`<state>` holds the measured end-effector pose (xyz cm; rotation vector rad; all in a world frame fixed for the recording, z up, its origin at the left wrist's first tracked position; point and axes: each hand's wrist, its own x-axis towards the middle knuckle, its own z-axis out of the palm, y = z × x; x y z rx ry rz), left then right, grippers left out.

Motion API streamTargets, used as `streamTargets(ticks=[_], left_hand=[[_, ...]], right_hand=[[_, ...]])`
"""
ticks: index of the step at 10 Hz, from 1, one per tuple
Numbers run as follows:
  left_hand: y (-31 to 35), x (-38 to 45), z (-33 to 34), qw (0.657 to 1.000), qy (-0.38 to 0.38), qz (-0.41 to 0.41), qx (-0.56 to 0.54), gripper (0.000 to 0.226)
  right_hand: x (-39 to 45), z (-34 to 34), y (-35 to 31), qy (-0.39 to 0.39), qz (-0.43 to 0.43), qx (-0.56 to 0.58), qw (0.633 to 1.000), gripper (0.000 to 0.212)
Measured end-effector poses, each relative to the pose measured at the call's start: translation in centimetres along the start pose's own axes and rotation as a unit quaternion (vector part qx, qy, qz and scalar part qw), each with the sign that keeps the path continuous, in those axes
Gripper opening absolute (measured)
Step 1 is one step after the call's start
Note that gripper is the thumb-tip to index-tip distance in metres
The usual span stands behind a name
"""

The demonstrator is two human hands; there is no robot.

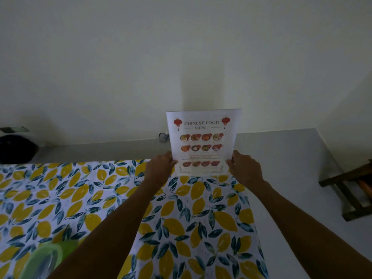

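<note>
A white paper menu point(203, 140) headed "Chinese Food Menu", with red lanterns and rows of dish pictures, is held upright above the far edge of the table. My left hand point(159, 168) pinches its lower left edge. My right hand point(244, 168) pinches its lower right edge. Both arms stretch forward over the table, which is covered by a cloth with yellow lemons and dark leaves point(191, 218).
A green plate point(46, 258) with a utensil on it lies at the near left, partly behind my left arm. A dark wooden piece of furniture point(352, 188) stands on the grey floor at right. A dark round object point(16, 148) sits at far left by the wall.
</note>
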<state>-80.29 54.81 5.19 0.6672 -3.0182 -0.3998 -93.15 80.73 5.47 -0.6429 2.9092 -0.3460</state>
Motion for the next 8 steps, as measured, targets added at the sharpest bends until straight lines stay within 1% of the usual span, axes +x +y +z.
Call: streamTargets(ticks=[2, 4, 5, 6, 7, 8], left_hand=[[0.2, 0.5, 0.4, 1.000, 0.000, -0.012, -0.029, 0.034], [0.3, 0.1, 0.3, 0.999, -0.008, -0.004, -0.049, 0.033], [0.5, 0.1, 0.2, 0.996, -0.013, -0.001, -0.092, 0.034], [0.8, -0.1, -0.5, 0.994, -0.018, 0.005, -0.110, 0.037], [0.4, -0.3, -0.6, 0.992, -0.036, 0.004, -0.123, 0.048], [0.4, -0.7, -1.0, 0.991, -0.044, 0.010, -0.129, 0.056]], right_hand=[[0.2, 1.0, -0.2, 0.016, 0.008, 0.040, 0.999, 0.030], [-0.6, 0.9, -0.2, 0.019, 0.007, 0.051, 0.998, 0.029], [-0.7, 0.4, -0.4, 0.004, 0.012, 0.054, 0.998, 0.031], [-0.9, 0.0, -0.5, -0.017, 0.019, 0.066, 0.998, 0.034], [-1.4, -0.4, -0.8, -0.032, 0.019, 0.097, 0.995, 0.034], [-1.7, -0.6, -0.9, -0.045, 0.021, 0.105, 0.993, 0.035]])
